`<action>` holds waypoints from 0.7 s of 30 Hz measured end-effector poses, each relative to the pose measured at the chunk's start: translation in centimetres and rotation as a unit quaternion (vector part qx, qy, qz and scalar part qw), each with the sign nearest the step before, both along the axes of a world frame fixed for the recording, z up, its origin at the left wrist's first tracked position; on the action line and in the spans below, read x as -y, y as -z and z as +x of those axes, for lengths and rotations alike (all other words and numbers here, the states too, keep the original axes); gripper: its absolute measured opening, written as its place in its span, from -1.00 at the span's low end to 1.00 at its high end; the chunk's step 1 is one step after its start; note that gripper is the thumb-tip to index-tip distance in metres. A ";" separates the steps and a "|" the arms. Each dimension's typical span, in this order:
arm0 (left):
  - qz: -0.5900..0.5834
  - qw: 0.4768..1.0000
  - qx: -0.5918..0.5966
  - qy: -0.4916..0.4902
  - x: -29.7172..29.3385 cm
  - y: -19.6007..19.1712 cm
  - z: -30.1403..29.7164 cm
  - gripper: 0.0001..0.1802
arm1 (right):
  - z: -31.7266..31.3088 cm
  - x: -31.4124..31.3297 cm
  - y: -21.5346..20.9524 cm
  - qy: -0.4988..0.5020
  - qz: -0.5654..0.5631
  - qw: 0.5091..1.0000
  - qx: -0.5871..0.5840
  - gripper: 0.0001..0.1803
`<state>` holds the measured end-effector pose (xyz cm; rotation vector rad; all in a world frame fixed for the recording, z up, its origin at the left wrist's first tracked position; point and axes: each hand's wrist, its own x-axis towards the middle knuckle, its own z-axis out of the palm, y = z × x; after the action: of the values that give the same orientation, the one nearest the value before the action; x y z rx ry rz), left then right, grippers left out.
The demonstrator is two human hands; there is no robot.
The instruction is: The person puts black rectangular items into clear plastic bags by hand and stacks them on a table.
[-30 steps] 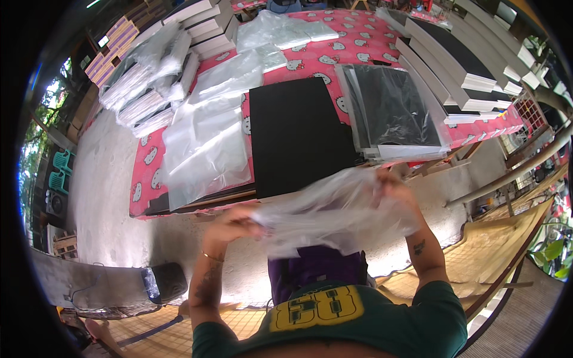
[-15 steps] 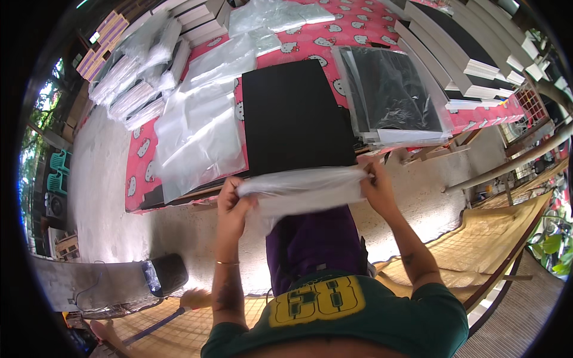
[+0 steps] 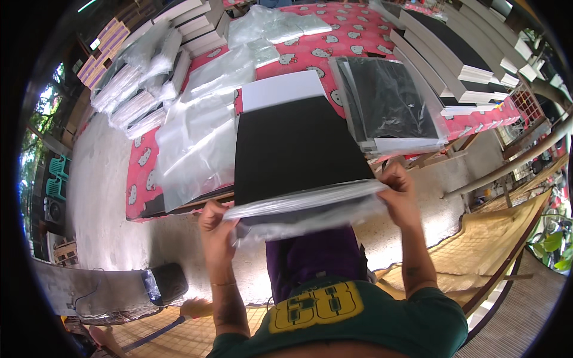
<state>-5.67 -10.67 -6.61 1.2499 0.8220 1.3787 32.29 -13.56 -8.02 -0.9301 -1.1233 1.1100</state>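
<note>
A clear plastic bag [image 3: 307,203] is bunched across the near end of a black board or sheet [image 3: 298,146]. My left hand [image 3: 218,230] pinches the bag's left corner, and my right hand [image 3: 399,194] grips its right corner. The bag's mouth goes around the near edge of the black sheet, which sticks out past the table's front edge toward me. Beyond its far edge, a white surface [image 3: 283,89] shows on the table. Left of it lie flat clear plastic bags [image 3: 197,146]; to the right are black sheets in clear plastic [image 3: 391,98].
The table has a pink patterned cover [image 3: 340,39]. Stacks of black and white boards [image 3: 447,48] stand at its right, with bundled plastic packs [image 3: 137,83] at the left. A dark-ended bench [image 3: 167,275] and a broom [image 3: 194,308] are on my left.
Both hands have moved nearer me and apart, holding the bag. The black sheet has slid toward me with its near edge inside the bag, uncovering the white surface behind it.
</note>
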 end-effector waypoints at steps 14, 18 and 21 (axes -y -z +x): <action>-0.043 0.924 0.367 0.102 -18.6 -5.2 1.9 -0.83 | -1.1 -18.9 -8.1 -0.147 -0.057 0.915 -0.372 -0.87; -0.175 0.911 0.374 0.007 -19.9 5.8 0.0 -0.84 | -1.4 -20.0 4.0 -0.107 -0.137 0.910 -0.376 -0.88; -0.232 0.948 0.215 -0.042 -18.1 8.5 -0.5 -0.78 | -0.1 -18.3 6.8 -0.071 -0.175 0.942 -0.279 -0.80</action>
<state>-6.14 7.39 -15.16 0.5288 0.8299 1.3549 32.21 4.77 -14.80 -0.7339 -0.5391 1.6045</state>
